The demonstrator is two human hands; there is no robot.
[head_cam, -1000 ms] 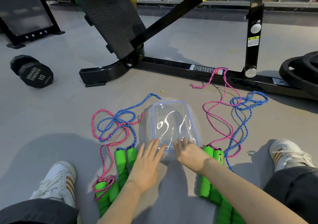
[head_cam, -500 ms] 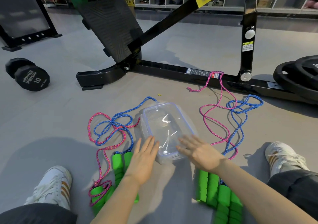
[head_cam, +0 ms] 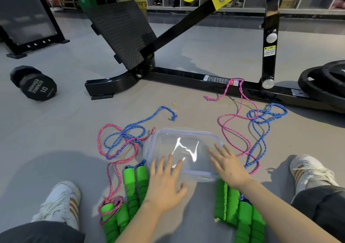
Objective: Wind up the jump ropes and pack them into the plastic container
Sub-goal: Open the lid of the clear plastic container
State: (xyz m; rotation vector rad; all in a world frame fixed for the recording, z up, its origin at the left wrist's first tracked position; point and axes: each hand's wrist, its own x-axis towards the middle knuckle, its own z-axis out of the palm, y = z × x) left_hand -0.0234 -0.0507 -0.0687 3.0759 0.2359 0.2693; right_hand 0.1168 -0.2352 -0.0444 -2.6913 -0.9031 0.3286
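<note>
A clear plastic container (head_cam: 186, 140) with a blue-edged lid lies on the grey floor between my legs. My left hand (head_cam: 166, 183) rests flat at its near left corner, fingers straight. My right hand (head_cam: 228, 165) lies flat on its near right side, fingers spread. Left of the container, pink and blue jump ropes (head_cam: 119, 142) lie tangled, their green foam handles (head_cam: 134, 188) beside my left hand. To the right, another pink and blue pair of ropes (head_cam: 255, 129) sprawls loose, with green handles (head_cam: 235, 203) under my right forearm.
A black gym machine frame (head_cam: 186, 78) crosses the floor behind the ropes; one pink loop lies over its bar. A 10 dumbbell (head_cam: 35, 85) sits far left. Weight plates (head_cam: 324, 82) are stacked at the right. My white shoes (head_cam: 59, 201) flank the work area.
The container has turned from lengthwise to crosswise under my hands. My right hand has shifted right along its near edge, and my left hand stays at the near left corner.
</note>
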